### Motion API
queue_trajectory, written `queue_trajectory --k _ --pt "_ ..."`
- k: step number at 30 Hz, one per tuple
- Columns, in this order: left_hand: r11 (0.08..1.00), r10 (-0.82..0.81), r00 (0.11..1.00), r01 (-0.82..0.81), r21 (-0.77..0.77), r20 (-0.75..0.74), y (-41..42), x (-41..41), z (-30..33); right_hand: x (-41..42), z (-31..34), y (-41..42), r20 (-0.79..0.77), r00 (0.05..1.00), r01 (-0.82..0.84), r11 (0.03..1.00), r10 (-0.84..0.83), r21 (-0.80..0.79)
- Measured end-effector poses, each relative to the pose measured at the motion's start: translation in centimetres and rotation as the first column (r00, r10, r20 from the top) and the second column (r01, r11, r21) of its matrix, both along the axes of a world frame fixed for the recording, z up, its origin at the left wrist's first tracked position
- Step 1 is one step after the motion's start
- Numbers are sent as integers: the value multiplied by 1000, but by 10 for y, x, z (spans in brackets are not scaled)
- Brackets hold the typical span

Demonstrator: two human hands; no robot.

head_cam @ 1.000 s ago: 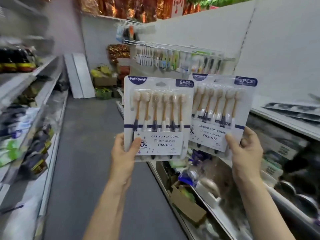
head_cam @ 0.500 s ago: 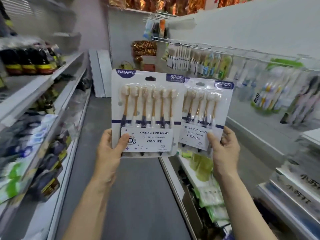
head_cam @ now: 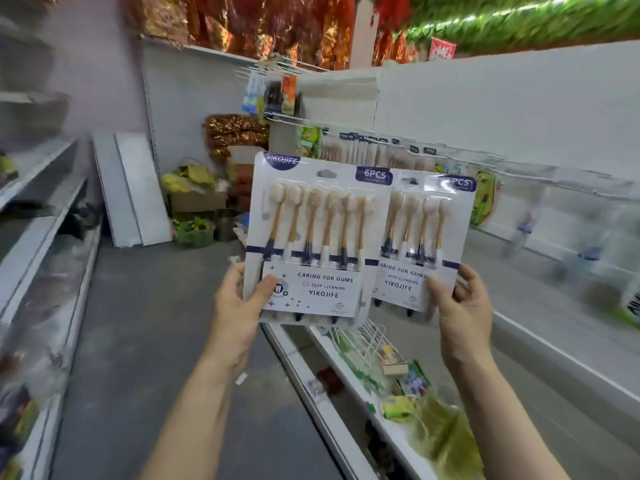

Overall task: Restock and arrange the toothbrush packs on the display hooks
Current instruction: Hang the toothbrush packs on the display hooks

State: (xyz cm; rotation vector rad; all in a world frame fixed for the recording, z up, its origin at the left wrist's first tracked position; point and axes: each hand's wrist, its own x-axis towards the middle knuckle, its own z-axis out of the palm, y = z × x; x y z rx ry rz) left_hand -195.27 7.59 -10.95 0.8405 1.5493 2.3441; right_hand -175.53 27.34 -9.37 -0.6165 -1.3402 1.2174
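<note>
White-and-navy card backed the clear-blister six-piece toothbrush pack at the centre of the frame, held upright by the left hand, thumb pressed on its lower left front and fingers curled behind. A second matching toothbrush pack, overlapped by the first on its left edge, was pinched at its lower right by the right hand. Behind them, in the upper right, hung a row of toothbrush packs on wire display hooks.
</note>
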Motion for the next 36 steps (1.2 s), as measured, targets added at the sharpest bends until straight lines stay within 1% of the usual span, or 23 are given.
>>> queue_trajectory --k 5,9,13,15,18,22,27,31,36 --pt "996 -81 997 81 -24 15 83 -101 -10 -81 -11 66 -19 996 84 996 -84 0" --pt "990 -140 990 141 -31 23 157 -172 -21 -147 -25 129 -48 994 102 995 -103 -17" --pt "976 -199 979 203 -77 46 230 -240 -11 -213 -17 192 -47 993 109 992 -111 -58" --pt "968 -230 973 232 -90 33 264 -268 -1 -240 -10 220 -44 991 124 991 -126 -58" --pt "962 -259 965 261 -81 27 307 -307 7 -278 -1 256 -39 989 142 988 -145 -54" --pt "951 -294 955 296 -84 38 353 -347 2 -313 8 288 -40 981 186 982 -188 -39" --pt "917 -388 920 391 -81 51 406 -382 1 -336 11 311 -56 968 244 970 -245 -16" --pt "864 -493 867 497 -73 71 438 -405 2 -353 7 316 -67 952 299 954 -299 -18" --pt "801 -588 806 592 -90 69 469 -437 5 -374 6 327 -94 909 399 914 -405 -76"
